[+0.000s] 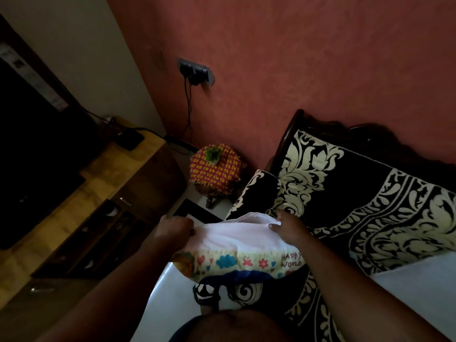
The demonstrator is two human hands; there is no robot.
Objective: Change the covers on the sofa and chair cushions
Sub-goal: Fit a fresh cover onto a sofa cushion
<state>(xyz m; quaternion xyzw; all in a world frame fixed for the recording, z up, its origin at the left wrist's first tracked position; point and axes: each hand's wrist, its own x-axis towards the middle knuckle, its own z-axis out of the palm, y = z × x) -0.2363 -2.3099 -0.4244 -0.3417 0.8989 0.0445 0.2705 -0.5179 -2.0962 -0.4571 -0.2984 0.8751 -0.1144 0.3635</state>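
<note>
**Two hands on a half-covered cushion**

Nearest the camera, a black-and-cream patterned cover [237, 291] lies bunched just below the cushion [237, 239], toward the person. The cushion is held in the air between the two hands, its long axis running from the left hand across to the right hand. Its white inner fabric faces away from the person, while a printed cover [244, 264] with clouds, butterflies, flowers and lettering wraps the near edge as a band below both hands.

The left hand [172, 234] is clenched on the cushion's left end, fingers curled into the white fabric. The right hand [287, 227] lies over the cushion's right upper part, thumb pressed on the white cloth; whether its fingers curl round the far edge cannot be told.

Beyond the right hand, the sofa [365, 201] stretches away with dark cushions in cream scrollwork. Beyond the left hand stands a small stool [216, 170] under a pink-and-yellow cloth, and further left a wooden TV unit [103, 183]. Behind all this, a switch panel [196, 71] sits on the red wall [296, 58].
</note>
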